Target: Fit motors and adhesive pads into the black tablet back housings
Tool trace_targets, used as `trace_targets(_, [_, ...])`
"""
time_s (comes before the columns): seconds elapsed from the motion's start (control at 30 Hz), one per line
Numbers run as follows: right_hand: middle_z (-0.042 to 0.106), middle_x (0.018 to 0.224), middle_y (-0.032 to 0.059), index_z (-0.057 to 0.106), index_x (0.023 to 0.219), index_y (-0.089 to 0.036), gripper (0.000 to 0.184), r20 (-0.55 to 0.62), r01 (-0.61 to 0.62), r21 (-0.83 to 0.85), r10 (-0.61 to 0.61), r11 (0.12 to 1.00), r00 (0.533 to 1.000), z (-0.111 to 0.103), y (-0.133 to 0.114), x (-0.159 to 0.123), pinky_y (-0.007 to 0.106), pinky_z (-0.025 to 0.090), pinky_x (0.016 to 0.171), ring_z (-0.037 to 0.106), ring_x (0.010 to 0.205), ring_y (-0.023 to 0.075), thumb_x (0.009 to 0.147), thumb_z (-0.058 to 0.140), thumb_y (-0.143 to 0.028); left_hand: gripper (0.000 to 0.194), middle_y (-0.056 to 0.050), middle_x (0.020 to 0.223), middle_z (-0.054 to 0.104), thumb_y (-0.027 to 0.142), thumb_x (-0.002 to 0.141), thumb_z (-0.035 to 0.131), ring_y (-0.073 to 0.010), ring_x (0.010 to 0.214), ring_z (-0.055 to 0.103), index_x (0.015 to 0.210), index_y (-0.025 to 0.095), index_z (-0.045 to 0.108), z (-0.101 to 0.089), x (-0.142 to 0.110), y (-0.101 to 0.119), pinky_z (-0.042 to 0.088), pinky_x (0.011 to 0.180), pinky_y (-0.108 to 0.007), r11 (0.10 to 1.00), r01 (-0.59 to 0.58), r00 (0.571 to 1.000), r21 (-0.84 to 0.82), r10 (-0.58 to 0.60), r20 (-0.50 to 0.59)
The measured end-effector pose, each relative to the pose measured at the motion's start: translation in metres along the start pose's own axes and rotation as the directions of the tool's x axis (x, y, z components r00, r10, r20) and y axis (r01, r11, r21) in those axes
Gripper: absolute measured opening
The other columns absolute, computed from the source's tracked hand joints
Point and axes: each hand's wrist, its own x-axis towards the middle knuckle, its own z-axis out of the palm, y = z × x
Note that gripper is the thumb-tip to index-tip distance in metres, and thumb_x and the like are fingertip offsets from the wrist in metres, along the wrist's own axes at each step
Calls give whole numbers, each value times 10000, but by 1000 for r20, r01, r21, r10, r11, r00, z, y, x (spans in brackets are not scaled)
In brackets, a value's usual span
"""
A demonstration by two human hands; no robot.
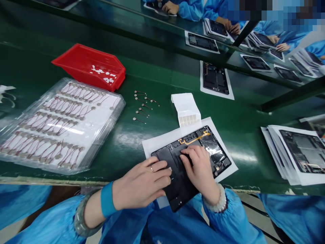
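A black tablet back housing [181,184] lies tilted on a white sheet [149,144] at the table's front edge, its inner side up. An orange flex cable [195,138] runs along its upper part. My left hand [142,183] grips the housing's left edge, fingers bent over it. Above the housing's middle, my right hand [199,166] is closed with thumb and fingertips together against the inner surface; anything between them is hidden. Just beyond the housing is a white backing strip [186,105] with small pale adhesive pads [188,120].
On the left stands a clear tray [101,135] of coin-shaped parts with wires, behind it a red bin [86,56] with white scraps. Several loose wired discs [136,98] lie mid-table. Stacked housings [302,149] are at right. Co-workers' hands [170,7] show beyond the rail.
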Motion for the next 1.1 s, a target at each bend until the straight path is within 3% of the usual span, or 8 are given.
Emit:
trace_targets(0.23, [609,968,71,602,961,-199,156,1,2,4,-2,1000,1000,0,0,0,375,389,805,519,914,218,951,460,-262,304,16,1068,675,491,849,608,-187,1008,539,968,211,594,4,-6,0,301,933,-352,995,80,996,56,-77,-50])
trace_targets(0.43, [612,972,69,598,967,-195,142,-15,7,10,-7,1000,1000,-1,1,0,370,386,814,517,920,215,948,474,-261,371,-49,1047,677,529,905,495,-221,1038,539,914,175,603,10,-13,4,322,931,-358,986,150,975,79,-134,-178])
trace_targets(0.63, [616,961,76,605,954,-188,147,-27,13,-4,-13,1000,1000,2,-1,0,373,393,805,522,915,220,947,474,-253,200,35,1148,672,407,919,536,-181,1061,540,931,220,603,6,-8,5,299,970,-337,996,6,997,84,0,-71])
trace_targets(0.77, [627,960,77,612,962,-195,157,-33,15,16,-15,1000,999,-1,-2,-1,378,415,807,547,915,220,944,470,-261,272,-7,1259,621,462,899,550,-200,1180,493,948,201,611,8,-10,4,297,997,-347,990,46,999,136,-45,-8])
trace_targets(0.87, [634,996,87,591,1047,-203,182,-134,-2,43,8,999,991,-15,16,0,386,439,839,564,954,223,950,447,-255,329,-67,1327,563,508,879,556,-234,1177,490,953,192,611,13,-16,7,341,952,-369,979,112,993,172,-102,-64])
trace_targets(0.97, [607,1103,166,560,1157,-153,290,-299,-167,-153,115,974,947,-34,53,5,442,431,870,544,1039,282,952,423,-304,136,-38,1152,644,324,913,555,-193,986,551,967,213,611,18,-22,14,386,853,-334,983,35,991,182,-11,-132])
trace_targets(1.03, [615,1064,195,577,1149,-118,351,-286,-296,-302,210,906,935,-43,78,8,452,437,817,562,988,311,948,419,-360,90,-17,1010,665,198,913,528,-164,892,554,944,211,611,20,-22,18,400,806,-301,988,-24,990,151,44,-133])
trace_targets(1.1, [643,918,156,615,1051,-124,351,-179,-337,-340,292,878,940,-44,95,12,416,449,749,590,860,285,945,422,-398,105,-9,941,660,169,911,511,-155,865,552,917,206,609,21,-20,19,413,793,-283,994,-35,992,101,47,-118])
